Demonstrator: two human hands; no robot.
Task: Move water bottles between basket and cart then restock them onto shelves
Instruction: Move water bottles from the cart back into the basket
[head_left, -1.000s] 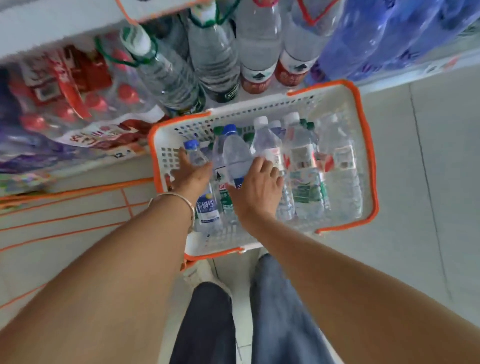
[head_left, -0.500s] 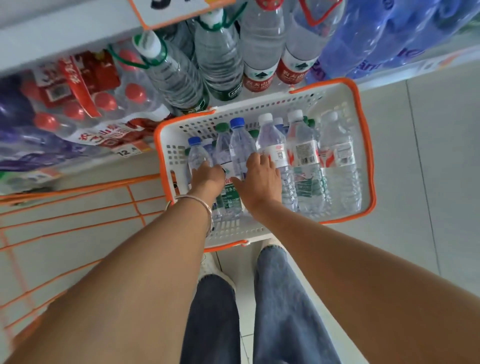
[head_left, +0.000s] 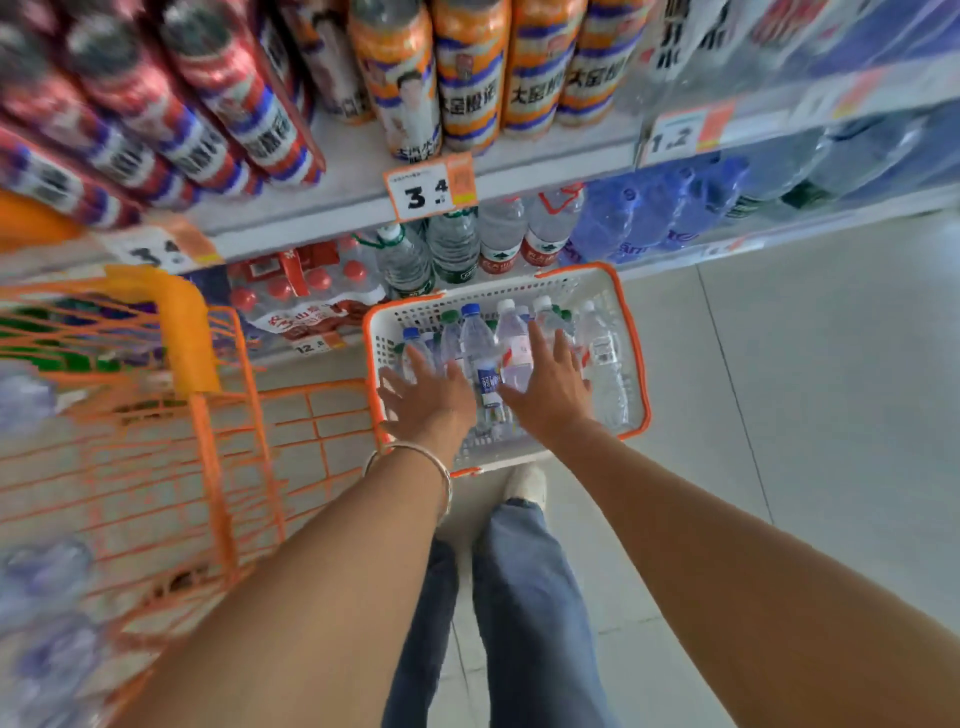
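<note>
1. The fingers of the left hand are spread wide and hold nothing; they hover just above the left end of the bottles. The fingers of the right hand are splayed the same way, empty, over the middle of the load.
2. Flat, open palms over the caps suggest the person is picking which bottles to take, or steadying the row, not gripping yet.
3. The water bottles lie packed side by side in the basket, caps pointing toward the shelf. They are clear plastic with blue, white and green caps and mixed labels; one in the middle has a blue label.
4. The basket is white lattice with an orange rim and sits on the floor against the bottom shelf, within reach for restocking.
5. The orange wire cart stands just left of the basket, so transfers would be short.
6. The shelf above carries price tags and larger drinks.
</note>
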